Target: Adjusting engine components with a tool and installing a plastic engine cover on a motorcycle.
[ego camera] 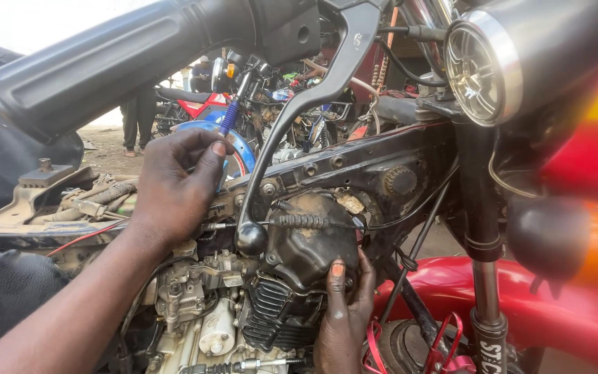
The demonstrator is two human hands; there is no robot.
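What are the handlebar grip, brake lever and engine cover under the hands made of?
Handlebar grip: looks like black rubber, matte, with moulded ribs. Brake lever: likely cast metal, dull grey, with a ball end. Engine cover, touched by the right hand: probably cast metal, dark and grimy. Left hand sits above it.

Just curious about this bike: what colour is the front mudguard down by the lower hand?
Glossy red front mudguard, seen best in the head view, just beside the right hand.

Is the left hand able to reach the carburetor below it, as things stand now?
Probably yes. The left hand is at the frame just above the carburetor, and nothing visible lies between them; the brake lever hangs further right, out of the way.
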